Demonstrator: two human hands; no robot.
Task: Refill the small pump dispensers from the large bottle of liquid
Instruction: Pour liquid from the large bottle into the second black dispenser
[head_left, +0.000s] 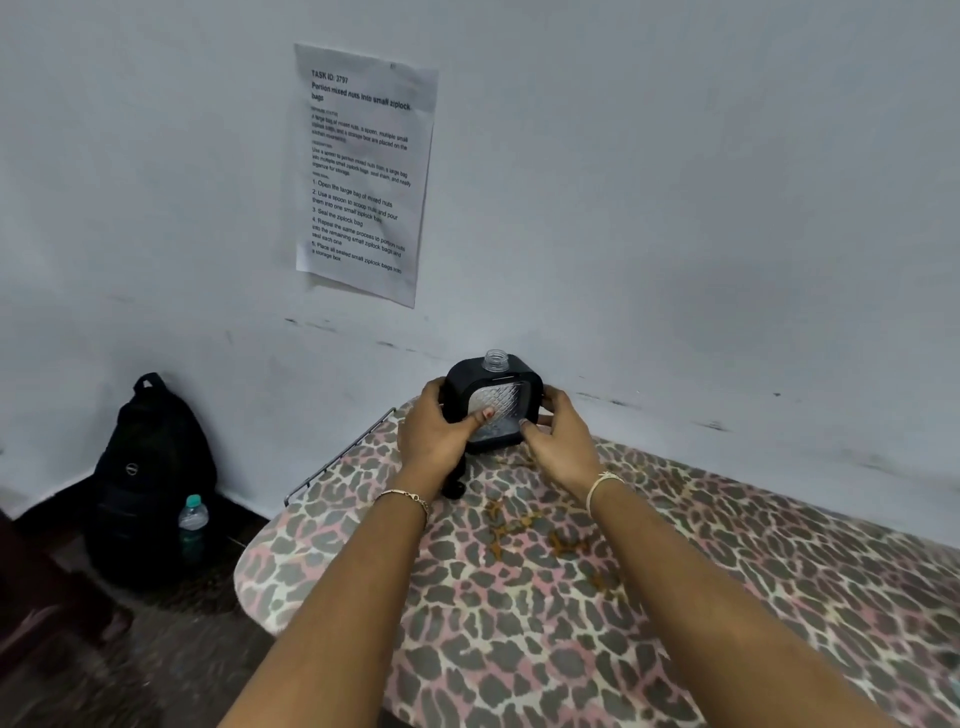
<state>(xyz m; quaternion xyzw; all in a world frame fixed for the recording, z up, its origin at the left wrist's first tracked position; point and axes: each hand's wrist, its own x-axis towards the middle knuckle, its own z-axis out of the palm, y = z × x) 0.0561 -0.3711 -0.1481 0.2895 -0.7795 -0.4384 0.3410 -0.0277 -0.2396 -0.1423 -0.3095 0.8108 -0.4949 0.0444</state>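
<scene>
I had my left hand and right hand clamped on either flank of the small pump dispenser at the counter's far end, its open neck upward, presumably to steady it so liquid could go in without spilling.

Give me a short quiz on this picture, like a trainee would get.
1. True or false: a pump top is screwed onto the dispenser.
2. Of the left hand and the right hand, which has a grip on the dispenser? A) left only B) right only C) both
3. Fill in: on the floor, the water bottle stands beside a black ____.

Key: 1 false, its threaded opening is bare; 2 C; 3 backpack.
</scene>
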